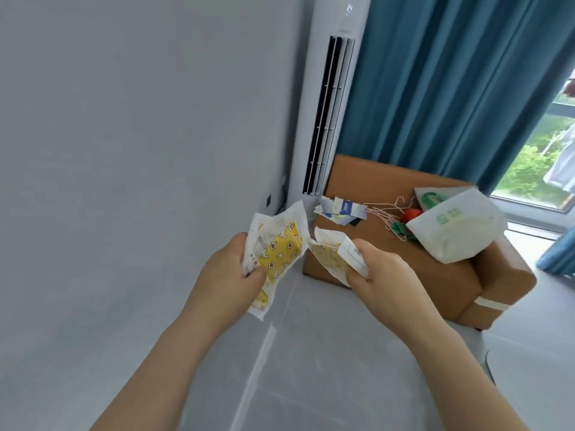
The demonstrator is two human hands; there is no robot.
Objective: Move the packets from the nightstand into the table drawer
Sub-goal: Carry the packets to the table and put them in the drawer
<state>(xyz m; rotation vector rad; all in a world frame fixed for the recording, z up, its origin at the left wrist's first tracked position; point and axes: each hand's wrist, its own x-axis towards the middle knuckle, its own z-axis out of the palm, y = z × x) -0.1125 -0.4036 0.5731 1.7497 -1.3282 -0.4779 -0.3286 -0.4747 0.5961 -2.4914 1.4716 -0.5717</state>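
**Item 1 — left hand** (228, 265). Fingers (253, 274) curled and clamped on the yellow-patterned packet (280, 253), taken at its near edge. The white wrapper fans up above the grip and hangs below the palm. There may be two packets stacked here; blur leaves the count unsure.

**Item 2 — right hand** (381, 270). Fingers clamped on the second packet (331, 255), which is held by one end. Its far corner is just beside the first packet's edge.

**Location of goods.** Both are held in the air above the pale tiled floor (311, 362). Neither nightstand nor table drawer is in view; judged to be mid-carry.

**Item 3 — brown box** (404, 281), on the floor behind the hands. It carries torn paper scraps (339, 209), pink wire hangers (389, 214) and a white plastic bag (457, 225).

**Item 4 — corner fittings.** White tower air conditioner (329, 104), teal curtain (451, 73) and window (535, 163).

**Hazards.**
- Each packet is held only by the edge of a slick wrapper, so one could slide free in transit.
- No hand is free to pull the drawer open. Doubling both packets into one grip is the likeliest point for a drop.
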